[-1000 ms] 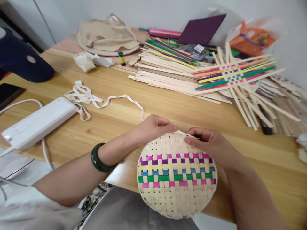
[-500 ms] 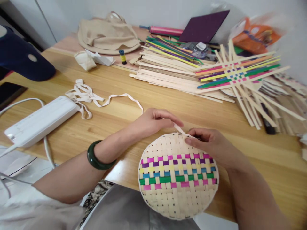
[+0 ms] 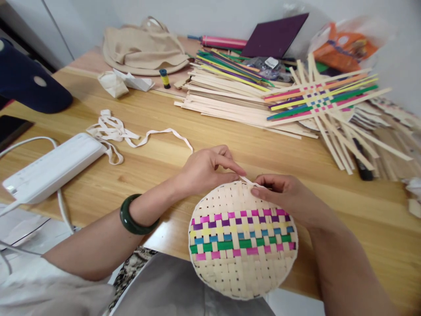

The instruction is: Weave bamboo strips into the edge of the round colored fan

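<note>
A round woven disc (image 3: 243, 239) of pale strips with pink, purple, yellow, blue and green bands hangs over the table's front edge, a white trim along its rim. My right hand (image 3: 279, 188) pinches the disc's upper right rim between thumb and fingers. My left hand (image 3: 213, 166), a dark green bangle on its wrist, is closed on a narrow white ribbon (image 3: 249, 181) just above the rim. The ribbon runs between both hands; its loose length (image 3: 167, 131) trails left across the table into a tangled heap. My right fingertips are partly hidden behind the rim.
A white power strip (image 3: 55, 166) with cables lies at the left, near a dark blue object (image 3: 33, 79). Behind are a beige hat (image 3: 144, 48), a thread spool (image 3: 164, 79) and piled flat strips (image 3: 223, 96). A partly woven piece (image 3: 319, 98) spreads at the right.
My left hand has lowered slightly toward the rim, its thumb and fingers closer together on the ribbon. The ribbon now lies flatter toward the disc's edge. My right hand keeps its hold.
</note>
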### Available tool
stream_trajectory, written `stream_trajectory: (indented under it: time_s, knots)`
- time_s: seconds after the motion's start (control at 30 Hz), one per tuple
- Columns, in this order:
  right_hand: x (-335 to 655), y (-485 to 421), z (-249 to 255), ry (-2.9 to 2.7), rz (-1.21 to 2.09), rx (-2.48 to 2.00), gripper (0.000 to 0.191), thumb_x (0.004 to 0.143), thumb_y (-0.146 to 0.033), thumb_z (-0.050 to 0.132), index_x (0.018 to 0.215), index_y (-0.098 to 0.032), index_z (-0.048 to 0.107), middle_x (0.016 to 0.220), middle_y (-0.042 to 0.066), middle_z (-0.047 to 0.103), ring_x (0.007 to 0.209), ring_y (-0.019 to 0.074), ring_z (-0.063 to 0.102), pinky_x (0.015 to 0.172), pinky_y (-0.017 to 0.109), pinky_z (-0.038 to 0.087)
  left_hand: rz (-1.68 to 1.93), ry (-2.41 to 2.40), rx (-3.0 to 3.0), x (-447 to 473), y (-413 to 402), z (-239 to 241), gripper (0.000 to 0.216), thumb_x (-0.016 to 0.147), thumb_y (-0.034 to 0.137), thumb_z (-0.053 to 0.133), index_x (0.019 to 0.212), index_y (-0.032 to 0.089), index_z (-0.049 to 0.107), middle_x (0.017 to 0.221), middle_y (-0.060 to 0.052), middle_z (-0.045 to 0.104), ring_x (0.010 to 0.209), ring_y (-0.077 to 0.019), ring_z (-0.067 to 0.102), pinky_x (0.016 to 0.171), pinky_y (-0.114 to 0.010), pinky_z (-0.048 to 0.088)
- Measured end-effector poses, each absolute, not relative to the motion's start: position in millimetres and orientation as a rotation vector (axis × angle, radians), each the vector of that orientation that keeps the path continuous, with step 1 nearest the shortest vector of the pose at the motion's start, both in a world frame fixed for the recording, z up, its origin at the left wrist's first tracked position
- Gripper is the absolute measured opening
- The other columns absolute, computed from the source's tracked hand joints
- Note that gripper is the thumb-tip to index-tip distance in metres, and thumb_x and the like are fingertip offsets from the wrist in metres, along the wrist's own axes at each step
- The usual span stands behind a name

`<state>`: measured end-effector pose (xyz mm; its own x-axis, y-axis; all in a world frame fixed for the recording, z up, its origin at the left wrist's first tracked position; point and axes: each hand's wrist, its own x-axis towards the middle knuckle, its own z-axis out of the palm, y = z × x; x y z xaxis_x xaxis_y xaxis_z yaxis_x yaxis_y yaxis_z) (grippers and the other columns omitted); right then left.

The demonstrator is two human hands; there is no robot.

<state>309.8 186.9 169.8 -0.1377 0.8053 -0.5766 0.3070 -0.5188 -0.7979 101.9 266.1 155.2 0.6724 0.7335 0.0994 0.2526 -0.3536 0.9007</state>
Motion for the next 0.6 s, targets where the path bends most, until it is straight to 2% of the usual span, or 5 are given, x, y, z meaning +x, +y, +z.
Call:
stream_trajectory:
  time_s: [0.13,0.33,0.47,0.6]
  knots:
    - [309.8,188.4,168.6,-1.269,1.701,-1.734,0.027,0.077,-0.047,0.066,0.079,-0.02,0.065,0.07,-0.001,0.057,0.059,0.0097,0.051,0.05,0.02,0.039,0.617,0.792,1.984,101.7,266.3,155.8,0.014,0.079,0.027,0.066,0.088,0.023,0.076,0.082,-0.002,0.056,0.079,-0.0126,0.053,0.067,-0.023,0.04]
    - [310.6,189.1,168.7,-1.269,1.693,-1.766,0.029,0.077,-0.049,0.065,0.078,-0.02,0.065,0.068,-0.001,0.056,0.057,0.0093,0.05,0.049,0.02,0.037,0.574,0.694,2.052,100.7,267.0,156.0,0.014,0.083,0.022,0.059,0.087,0.019,0.072,0.11,-0.005,0.058,0.078,-0.0102,0.055,0.068,-0.023,0.042]
    - [311.5,189.0,168.5,-1.26,1.72,-1.763,0.032,0.076,-0.05,0.066,0.081,-0.019,0.065,0.071,0.0,0.057,0.059,0.0103,0.051,0.05,0.02,0.038,0.508,0.65,1.98,100.8,267.1,158.5,0.016,0.086,0.019,0.055,0.089,0.016,0.07,0.091,-0.004,0.067,0.083,-0.0128,0.06,0.072,-0.022,0.044]
    - [311.4,189.5,168.0,-1.264,1.715,-1.759,0.03,0.076,-0.049,0.066,0.079,-0.019,0.064,0.07,-0.001,0.057,0.06,0.0097,0.051,0.051,0.02,0.038,0.478,0.655,1.979,100.2,267.2,161.9,0.017,0.087,0.019,0.053,0.089,0.016,0.07,0.089,-0.003,0.069,0.083,-0.0125,0.062,0.073,-0.022,0.045]
